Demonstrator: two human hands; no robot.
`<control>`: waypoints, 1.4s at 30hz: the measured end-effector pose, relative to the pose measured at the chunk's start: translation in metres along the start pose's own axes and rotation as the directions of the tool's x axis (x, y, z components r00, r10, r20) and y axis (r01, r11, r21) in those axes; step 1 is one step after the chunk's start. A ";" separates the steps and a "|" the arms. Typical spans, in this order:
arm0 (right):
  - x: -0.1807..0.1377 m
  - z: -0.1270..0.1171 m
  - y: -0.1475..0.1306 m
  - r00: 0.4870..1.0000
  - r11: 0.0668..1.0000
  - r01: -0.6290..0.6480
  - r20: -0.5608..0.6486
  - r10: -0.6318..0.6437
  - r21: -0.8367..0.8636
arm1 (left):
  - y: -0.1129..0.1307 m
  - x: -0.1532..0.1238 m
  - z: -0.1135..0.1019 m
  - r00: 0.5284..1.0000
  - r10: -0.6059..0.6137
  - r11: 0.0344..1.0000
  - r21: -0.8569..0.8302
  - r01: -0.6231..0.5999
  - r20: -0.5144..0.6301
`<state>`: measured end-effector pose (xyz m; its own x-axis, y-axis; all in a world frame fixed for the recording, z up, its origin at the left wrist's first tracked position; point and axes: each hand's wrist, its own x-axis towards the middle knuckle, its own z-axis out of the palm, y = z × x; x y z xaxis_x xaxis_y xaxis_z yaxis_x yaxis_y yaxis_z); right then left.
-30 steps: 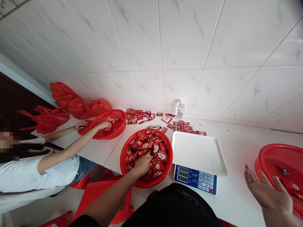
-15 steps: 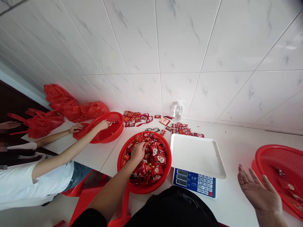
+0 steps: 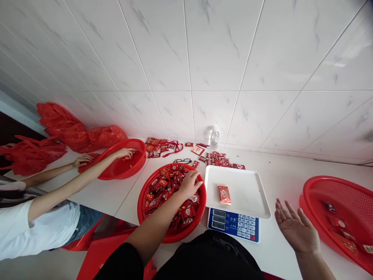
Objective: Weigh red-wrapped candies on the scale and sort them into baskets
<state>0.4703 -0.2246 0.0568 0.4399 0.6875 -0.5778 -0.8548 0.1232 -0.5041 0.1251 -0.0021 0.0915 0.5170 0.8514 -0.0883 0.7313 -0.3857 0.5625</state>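
Note:
My left hand hovers over the right side of a red basket full of red-wrapped sweets. Its fingers are partly bent and apart, and I see nothing held in them. Just right of that basket is a white weighing tray on a blue scale, with one red packet lying on the tray. My right hand is palm up and open, holding nothing, between the scale and another red basket that has a few wrapped pieces inside.
Behind the scale lie red packets, eyeglasses and a clear bottle by the tiled wall. At left, a co-worker's hand reaches into a third red basket. Red plastic bags stand beyond.
A red packet now lies on the weighing tray, which was bare before. My left hand has moved right, from the basket's middle towards its right rim. The view has shifted slightly.

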 end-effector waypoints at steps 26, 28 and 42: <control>0.004 -0.016 0.013 0.995 0.994 -0.094 -0.020 0.096 0.063 | -0.056 0.002 -0.039 0.981 -0.163 0.986 0.049 0.159 0.103; 0.005 -0.016 0.013 0.995 0.993 -0.095 -0.023 0.097 0.067 | -0.056 -0.001 -0.046 0.979 -0.199 0.980 0.025 0.198 0.043; 0.006 0.012 0.027 0.976 0.984 -0.174 0.125 0.176 -0.025 | 0.035 0.013 -0.020 0.994 -0.049 0.967 -0.245 0.072 0.099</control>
<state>0.4465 -0.2081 0.0474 0.2444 0.7824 -0.5728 -0.9112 -0.0167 -0.4117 0.1482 0.0025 0.1265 0.5223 0.8299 -0.1962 0.6352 -0.2250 0.7389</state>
